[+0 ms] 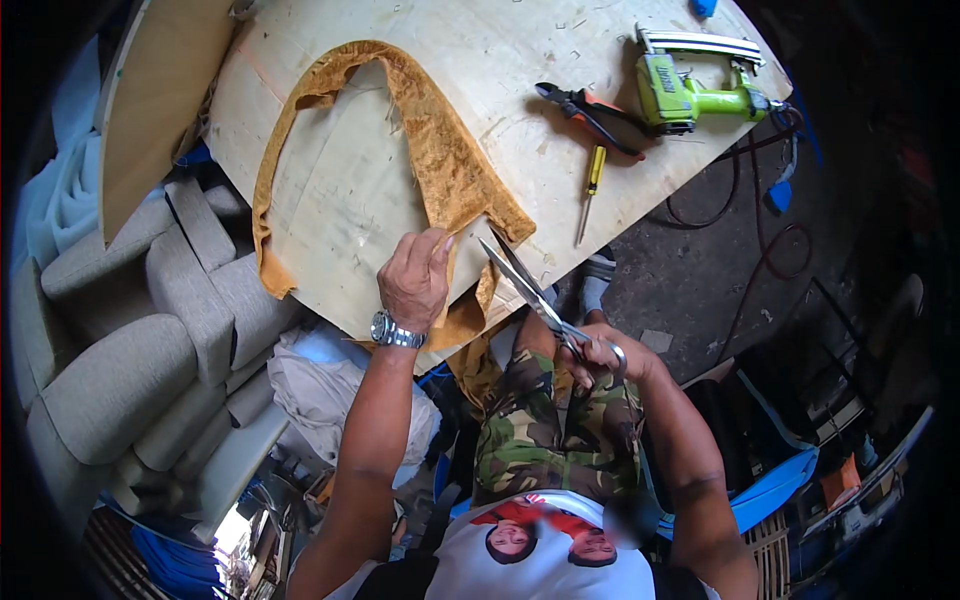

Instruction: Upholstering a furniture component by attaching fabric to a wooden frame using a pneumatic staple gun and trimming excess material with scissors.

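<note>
– how's the cloth [435, 150] lying?
– golden-brown, wrinkled, spread in a tall arch on the table [340, 190].
– and the scissors [546, 312]?
– silver, slanted, blades parted, tips near the cloth's lower right corner.

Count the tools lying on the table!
3: green staple gun at the right, pliers left of it, yellow screwdriver below the pliers. A cut-off blue thing at the top might be another.
</note>
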Tool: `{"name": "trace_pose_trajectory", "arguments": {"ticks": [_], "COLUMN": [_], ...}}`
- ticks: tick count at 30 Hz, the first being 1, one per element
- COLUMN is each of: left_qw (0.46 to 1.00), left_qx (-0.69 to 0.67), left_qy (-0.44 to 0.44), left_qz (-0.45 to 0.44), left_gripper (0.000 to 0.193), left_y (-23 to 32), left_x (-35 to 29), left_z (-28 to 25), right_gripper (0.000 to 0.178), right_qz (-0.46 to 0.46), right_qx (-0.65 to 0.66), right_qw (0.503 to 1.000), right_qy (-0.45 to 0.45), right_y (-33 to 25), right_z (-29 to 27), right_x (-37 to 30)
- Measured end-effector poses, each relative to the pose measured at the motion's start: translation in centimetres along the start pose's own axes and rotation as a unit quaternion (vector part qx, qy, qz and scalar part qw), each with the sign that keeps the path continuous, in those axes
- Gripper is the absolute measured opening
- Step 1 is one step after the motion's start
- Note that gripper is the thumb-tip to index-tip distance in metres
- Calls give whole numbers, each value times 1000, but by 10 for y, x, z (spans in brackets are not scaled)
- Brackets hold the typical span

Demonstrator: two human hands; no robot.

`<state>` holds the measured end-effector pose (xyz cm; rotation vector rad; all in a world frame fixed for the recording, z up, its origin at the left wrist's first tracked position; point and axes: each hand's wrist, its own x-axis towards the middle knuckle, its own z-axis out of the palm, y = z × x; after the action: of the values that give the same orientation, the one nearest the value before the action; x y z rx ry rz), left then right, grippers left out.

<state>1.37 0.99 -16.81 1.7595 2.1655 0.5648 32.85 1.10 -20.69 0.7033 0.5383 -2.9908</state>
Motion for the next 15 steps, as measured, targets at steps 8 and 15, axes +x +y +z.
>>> {"name": "trace_pose_trajectory", "arguments": {"ticks": [8, 15], "left_qw": [995, 996], "left_qx": [-73, -88], "left_qy": [-34, -11], "left_qz": [50, 30], "left_gripper": [13, 13], "left_y": [-50, -73], "left_x": [2, 2], "left_z": [-1, 2], "right_gripper": [70, 37], "right_qz": [-103, -123], "right_qx": [97, 28], "right_qw": [990, 988], "right_qy": [21, 92], "right_y": [24, 31], "right_z": [-9, -12], "right_x": [119, 135]}}
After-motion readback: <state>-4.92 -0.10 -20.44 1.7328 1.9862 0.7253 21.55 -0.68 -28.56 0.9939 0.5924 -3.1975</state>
